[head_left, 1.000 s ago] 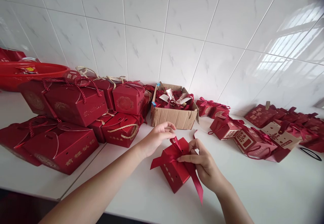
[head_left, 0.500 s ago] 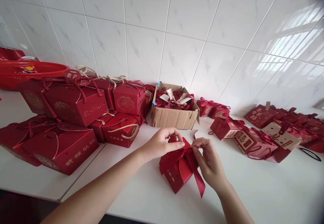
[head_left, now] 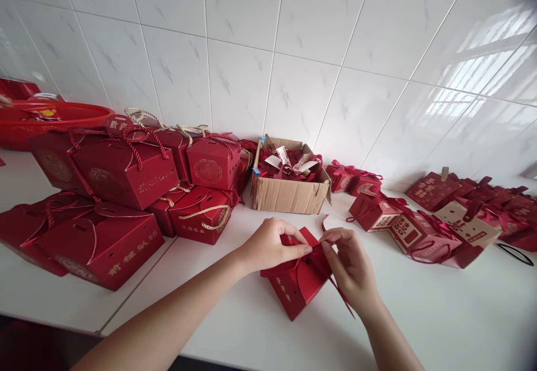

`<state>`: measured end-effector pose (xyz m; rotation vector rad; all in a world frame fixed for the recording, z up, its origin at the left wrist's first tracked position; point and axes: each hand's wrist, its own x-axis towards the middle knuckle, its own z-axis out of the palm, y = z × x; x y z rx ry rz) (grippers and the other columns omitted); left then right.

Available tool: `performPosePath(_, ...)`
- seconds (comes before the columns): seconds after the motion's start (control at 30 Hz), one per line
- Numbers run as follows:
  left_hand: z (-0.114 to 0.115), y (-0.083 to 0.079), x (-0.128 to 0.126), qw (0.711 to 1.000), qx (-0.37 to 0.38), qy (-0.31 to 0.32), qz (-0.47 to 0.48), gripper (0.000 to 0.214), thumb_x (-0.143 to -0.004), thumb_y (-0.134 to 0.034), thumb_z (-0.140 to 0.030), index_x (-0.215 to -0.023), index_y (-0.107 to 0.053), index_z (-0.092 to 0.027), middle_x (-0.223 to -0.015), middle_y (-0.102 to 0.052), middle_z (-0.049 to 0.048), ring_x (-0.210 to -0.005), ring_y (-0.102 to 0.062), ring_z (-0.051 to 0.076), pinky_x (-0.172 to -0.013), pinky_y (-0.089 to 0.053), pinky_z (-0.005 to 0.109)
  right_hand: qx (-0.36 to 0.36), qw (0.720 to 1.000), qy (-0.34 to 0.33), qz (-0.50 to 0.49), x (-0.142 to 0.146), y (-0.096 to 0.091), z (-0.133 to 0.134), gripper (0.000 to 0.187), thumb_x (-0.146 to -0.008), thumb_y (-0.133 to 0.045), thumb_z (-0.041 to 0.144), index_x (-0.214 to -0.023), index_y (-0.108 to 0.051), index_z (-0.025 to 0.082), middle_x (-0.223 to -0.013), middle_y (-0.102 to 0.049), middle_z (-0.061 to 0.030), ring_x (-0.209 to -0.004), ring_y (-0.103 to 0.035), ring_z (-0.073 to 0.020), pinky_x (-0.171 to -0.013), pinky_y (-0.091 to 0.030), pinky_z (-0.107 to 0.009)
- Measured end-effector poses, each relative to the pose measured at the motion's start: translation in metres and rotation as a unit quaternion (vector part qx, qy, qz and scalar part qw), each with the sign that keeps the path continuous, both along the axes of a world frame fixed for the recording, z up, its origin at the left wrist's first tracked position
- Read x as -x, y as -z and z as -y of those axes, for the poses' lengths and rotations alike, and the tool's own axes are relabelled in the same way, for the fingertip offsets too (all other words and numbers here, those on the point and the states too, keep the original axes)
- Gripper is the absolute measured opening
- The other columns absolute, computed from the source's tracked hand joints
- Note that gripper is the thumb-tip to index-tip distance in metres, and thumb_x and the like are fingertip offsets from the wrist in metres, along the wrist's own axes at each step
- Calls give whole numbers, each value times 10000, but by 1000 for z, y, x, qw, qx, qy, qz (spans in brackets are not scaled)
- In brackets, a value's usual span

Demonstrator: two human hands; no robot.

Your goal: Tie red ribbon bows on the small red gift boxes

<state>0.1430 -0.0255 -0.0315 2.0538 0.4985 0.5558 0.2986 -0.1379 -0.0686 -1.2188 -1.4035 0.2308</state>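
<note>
A small red gift box (head_left: 289, 292) with gold lettering stands on the white table, its flaps folded together at the top. Above its left side, my left hand (head_left: 272, 245) pinches a red ribbon (head_left: 272, 272) between thumb and fingers. My right hand (head_left: 346, 264) is closed at the box's right side, with thumb and forefinger on the ribbon as well. One thin ribbon end hangs down below my right hand. The ribbon crosses over the box top, and its middle is partly hidden by my fingers.
Larger red gift boxes (head_left: 126, 172) with rope handles are stacked to the left. A cardboard box (head_left: 289, 195) of ribbons and cards stands behind. Several small red boxes (head_left: 423, 236) sit to the right, near a black loop (head_left: 515, 253). A red basin (head_left: 79, 114) is far left.
My hands have drawn the ribbon a little to the sides, and the broad hanging tail now shows as a thin strip. Part of another hand has appeared at the basin, far left.
</note>
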Motion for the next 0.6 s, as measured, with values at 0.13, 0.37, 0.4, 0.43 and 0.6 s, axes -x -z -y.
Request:
performPosePath(0.13, -3, -1, 2, 999, 23, 23, -17, 239, -736, -666, -402, -772, -737, -177, -765, -721, 27, -748, -634, 170, -681, -453, 246, -20, 1000, 17, -9, -2, -2, 1, 21, -922, -481, 210, -931, -478, 229, -893, -527, -38, -826, -527, -144, -664, -455, -256)
performPosePath(0.37, -3, -1, 3, 1000, -16, 19, -7, 209, -729, -681, -392, -722, -697, -184, -733, -690, 16, -741, -610, 171, -711, -436, 271, -5, 999, 32, -31, -2, -5, 2, 39, -916, -491, 260, -918, -481, 223, -871, -520, -44, -794, -520, -152, -652, -464, -270)
performPosePath(0.4, -2, -2, 2, 1000, -27, 13, 2, 202, -718, -695, -385, -712, -681, -184, -729, -679, 12, -736, -600, 166, -714, -432, 271, -1, 999, 31, -37, -3, -5, 2, 49, -914, -494, 269, -929, -483, 223, -866, -518, -40, -784, -518, -150, -655, -464, -269)
performPosePath(0.43, -1, -3, 2, 999, -34, 6, 11, 198, -703, -711, -374, -713, -662, -183, -734, -667, 7, -719, -587, 157, -705, -428, 268, 9, 999, 31, -42, -3, -4, 2, 67, -914, -495, 280, -948, -483, 224, -861, -517, -36, -773, -514, -146, -657, -463, -268)
performPosePath(0.6, 4, -7, 2, 998, 5, 5, 61, 226, -669, -728, -269, -790, -554, -191, -773, -609, -23, -683, -540, 120, -668, -418, 243, 106, 994, 7, -14, -1, -8, 2, 228, -899, -519, 351, -1092, -490, 233, -859, -546, -27, -754, -514, -149, -664, -460, -267)
